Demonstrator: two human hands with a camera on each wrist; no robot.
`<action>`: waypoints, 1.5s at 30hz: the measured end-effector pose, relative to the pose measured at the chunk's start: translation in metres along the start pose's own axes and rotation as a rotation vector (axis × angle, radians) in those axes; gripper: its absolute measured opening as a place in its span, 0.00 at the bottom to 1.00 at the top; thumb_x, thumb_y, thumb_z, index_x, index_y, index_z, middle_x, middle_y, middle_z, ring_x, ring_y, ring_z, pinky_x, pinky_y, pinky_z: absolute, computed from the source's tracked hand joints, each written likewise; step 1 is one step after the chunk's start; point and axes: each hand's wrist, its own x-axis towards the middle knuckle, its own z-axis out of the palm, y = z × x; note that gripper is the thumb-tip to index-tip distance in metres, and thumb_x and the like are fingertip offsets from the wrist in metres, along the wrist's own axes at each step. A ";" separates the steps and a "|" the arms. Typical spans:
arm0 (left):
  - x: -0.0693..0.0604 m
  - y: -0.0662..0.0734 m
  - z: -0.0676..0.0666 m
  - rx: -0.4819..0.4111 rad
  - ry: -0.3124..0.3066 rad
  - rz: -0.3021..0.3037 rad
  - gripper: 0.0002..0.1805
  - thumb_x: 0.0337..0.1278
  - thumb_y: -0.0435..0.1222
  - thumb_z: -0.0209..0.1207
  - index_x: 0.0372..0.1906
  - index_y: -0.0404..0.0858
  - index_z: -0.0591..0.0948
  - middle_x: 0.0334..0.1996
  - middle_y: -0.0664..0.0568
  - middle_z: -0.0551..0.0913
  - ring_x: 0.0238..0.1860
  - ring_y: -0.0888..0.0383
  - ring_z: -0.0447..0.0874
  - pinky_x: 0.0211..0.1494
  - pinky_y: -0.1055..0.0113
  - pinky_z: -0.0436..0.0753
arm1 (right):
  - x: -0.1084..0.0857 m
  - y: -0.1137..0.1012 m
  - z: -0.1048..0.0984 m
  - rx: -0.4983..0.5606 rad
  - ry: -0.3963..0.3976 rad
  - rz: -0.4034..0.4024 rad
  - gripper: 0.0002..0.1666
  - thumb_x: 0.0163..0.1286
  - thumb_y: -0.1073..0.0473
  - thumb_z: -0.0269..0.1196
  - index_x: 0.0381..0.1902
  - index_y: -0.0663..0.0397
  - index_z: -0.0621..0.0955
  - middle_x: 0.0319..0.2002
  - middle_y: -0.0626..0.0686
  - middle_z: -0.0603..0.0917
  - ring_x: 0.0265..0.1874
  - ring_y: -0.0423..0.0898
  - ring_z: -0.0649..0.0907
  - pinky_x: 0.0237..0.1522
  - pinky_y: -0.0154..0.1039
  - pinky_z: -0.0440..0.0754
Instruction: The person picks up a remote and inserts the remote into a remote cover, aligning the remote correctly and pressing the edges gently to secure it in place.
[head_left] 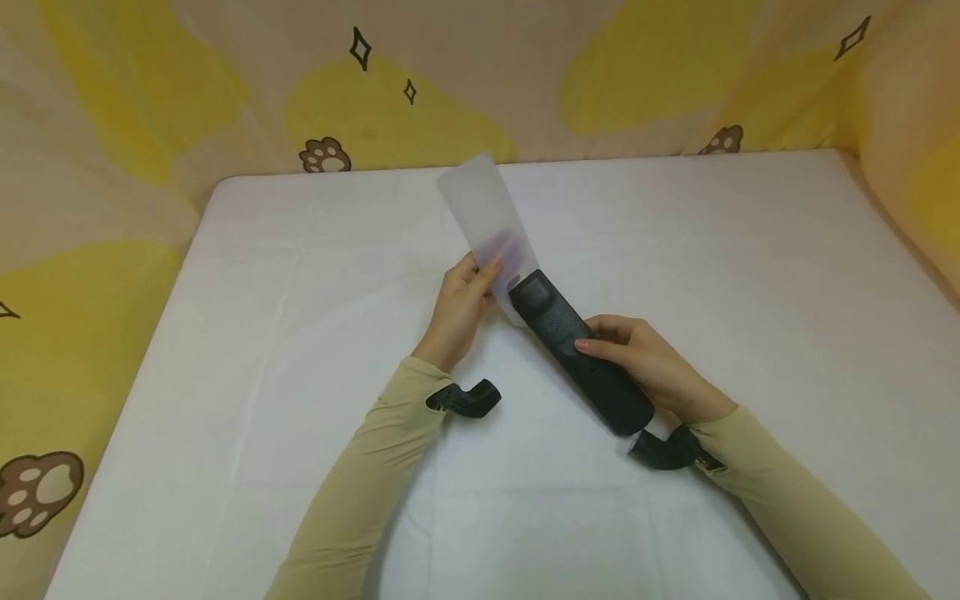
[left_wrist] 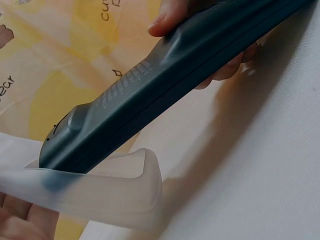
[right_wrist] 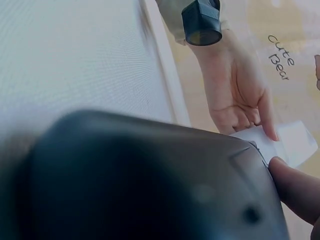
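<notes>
A dark remote control [head_left: 570, 350] lies slantwise in my right hand [head_left: 656, 362], its back with small printed text facing up. The thumb presses on that back while the other fingers hold from the far side and beneath. My left hand [head_left: 459, 312] pinches a translucent soft remote cover [head_left: 480, 200], thumb on top. In the left wrist view, the tip of the remote [left_wrist: 125, 100] dips into the open end of the cover [left_wrist: 120, 195], and its dark shape shows through the wall. The right wrist view has the remote [right_wrist: 165, 170] large and blurred up close.
A white cloth-covered table [head_left: 337, 267] lies under both hands. Behind it and at the sides hangs a yellow patterned curtain [head_left: 637, 75] with paw prints. Dark wrist cameras [head_left: 468, 400] jut out from both sleeves.
</notes>
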 end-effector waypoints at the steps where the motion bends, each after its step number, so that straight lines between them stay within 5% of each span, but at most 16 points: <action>1: 0.000 0.000 0.000 0.004 -0.002 0.002 0.21 0.71 0.31 0.45 0.64 0.26 0.65 0.61 0.38 0.70 0.56 0.55 0.73 0.61 0.59 0.72 | -0.001 -0.001 0.000 -0.009 -0.004 -0.008 0.17 0.65 0.60 0.62 0.48 0.66 0.76 0.37 0.52 0.82 0.34 0.44 0.82 0.38 0.37 0.82; 11: -0.001 0.002 0.001 0.051 -0.009 -0.002 0.21 0.70 0.32 0.47 0.63 0.25 0.66 0.60 0.39 0.72 0.55 0.56 0.74 0.60 0.62 0.73 | -0.003 -0.002 0.002 -0.062 -0.063 -0.038 0.21 0.65 0.61 0.62 0.51 0.70 0.75 0.39 0.55 0.83 0.36 0.45 0.83 0.40 0.38 0.83; 18: -0.005 0.005 0.004 0.155 -0.015 0.042 0.18 0.68 0.32 0.49 0.57 0.24 0.72 0.44 0.52 0.77 0.44 0.66 0.74 0.49 0.75 0.74 | -0.004 -0.004 0.004 -0.112 -0.094 -0.068 0.21 0.65 0.61 0.63 0.52 0.70 0.77 0.40 0.57 0.83 0.37 0.45 0.82 0.40 0.36 0.82; 24: -0.008 0.006 0.008 0.188 -0.028 0.106 0.19 0.69 0.32 0.49 0.57 0.23 0.72 0.55 0.39 0.75 0.54 0.61 0.73 0.61 0.67 0.70 | -0.005 -0.004 0.009 -0.076 -0.060 -0.055 0.19 0.66 0.60 0.62 0.49 0.70 0.76 0.36 0.54 0.83 0.35 0.44 0.82 0.38 0.37 0.82; 30: -0.007 0.002 0.012 0.010 0.070 0.058 0.19 0.69 0.32 0.48 0.60 0.25 0.69 0.49 0.46 0.77 0.45 0.61 0.77 0.49 0.69 0.77 | -0.004 -0.002 0.013 -0.036 0.016 -0.057 0.16 0.67 0.61 0.61 0.48 0.67 0.76 0.35 0.51 0.81 0.33 0.43 0.81 0.37 0.36 0.82; 35: -0.008 -0.004 0.017 -0.233 0.159 0.062 0.15 0.69 0.29 0.48 0.56 0.27 0.71 0.42 0.54 0.79 0.40 0.65 0.77 0.45 0.74 0.76 | -0.005 -0.002 0.013 0.016 0.046 -0.072 0.13 0.67 0.62 0.60 0.46 0.64 0.77 0.34 0.48 0.82 0.32 0.41 0.81 0.35 0.35 0.82; 40: -0.008 -0.008 0.021 -0.461 0.165 0.111 0.10 0.70 0.26 0.43 0.48 0.33 0.74 0.41 0.54 0.80 0.43 0.64 0.77 0.46 0.75 0.76 | -0.006 -0.003 0.014 0.078 0.062 -0.079 0.09 0.67 0.62 0.60 0.44 0.58 0.79 0.33 0.47 0.83 0.32 0.41 0.82 0.35 0.35 0.83; 45: -0.009 -0.007 0.023 -0.505 0.133 0.097 0.11 0.70 0.25 0.40 0.46 0.36 0.73 0.41 0.55 0.76 0.42 0.67 0.74 0.46 0.78 0.73 | -0.006 -0.003 0.014 0.115 0.056 -0.112 0.09 0.67 0.64 0.60 0.45 0.56 0.80 0.35 0.48 0.84 0.33 0.41 0.83 0.35 0.35 0.83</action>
